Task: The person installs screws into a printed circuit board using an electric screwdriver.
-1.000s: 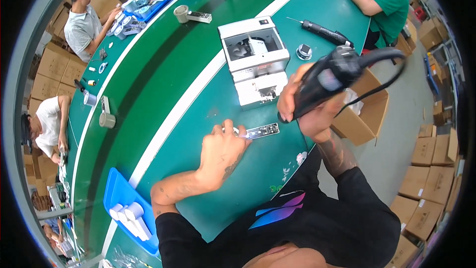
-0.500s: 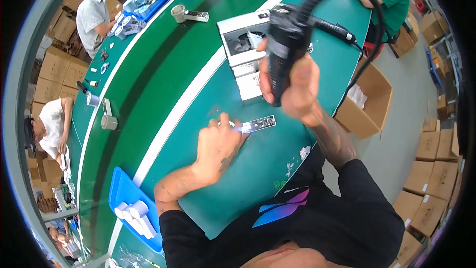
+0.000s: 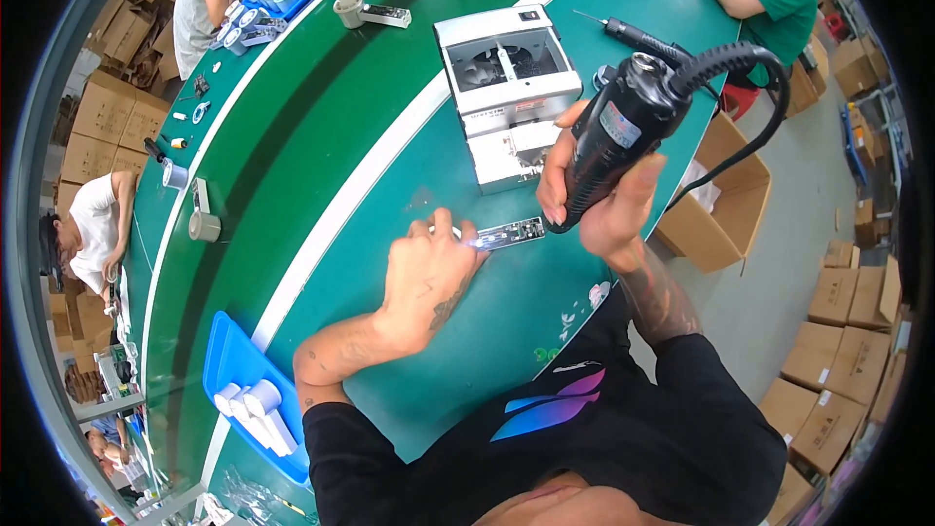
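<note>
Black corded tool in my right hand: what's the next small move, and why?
Perhaps ease the black corded tool toward the circuit board: your left hand holds the board near its brightly lit left end, and your right hand grips the tool.

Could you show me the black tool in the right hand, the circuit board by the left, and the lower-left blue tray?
Black tool [image 3: 617,131]: head view, on its body.
Circuit board [image 3: 512,234]: head view, on its uncovered end.
Blue tray [image 3: 235,355]: head view, on its bare floor.
</note>
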